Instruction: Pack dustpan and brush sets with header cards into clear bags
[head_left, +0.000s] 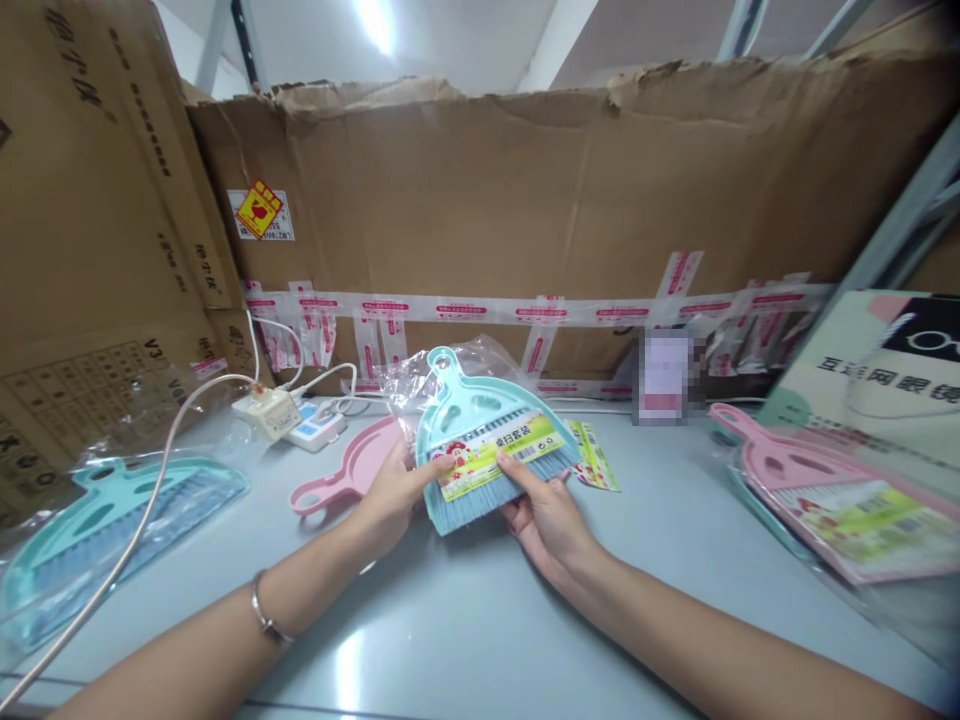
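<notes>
Both hands grip a mint-green dustpan and brush set above the table. A yellow-green printed label lies across it, over the blue bristles. My left hand clasps the left edge, thumb on the label. My right hand clasps the lower right side, its thumb also on the label; its other fingers are partly hidden beneath. Behind the set rises a clear plastic bag; whether the set touches it I cannot tell. A pink dustpan lies left of my left hand. Another printed label rests to the right.
At left, a mint dustpan set lies in clear plastic, with a cable crossing over it. Pink and mint sets are stacked at right. A power strip with a plug stands before the large cardboard box.
</notes>
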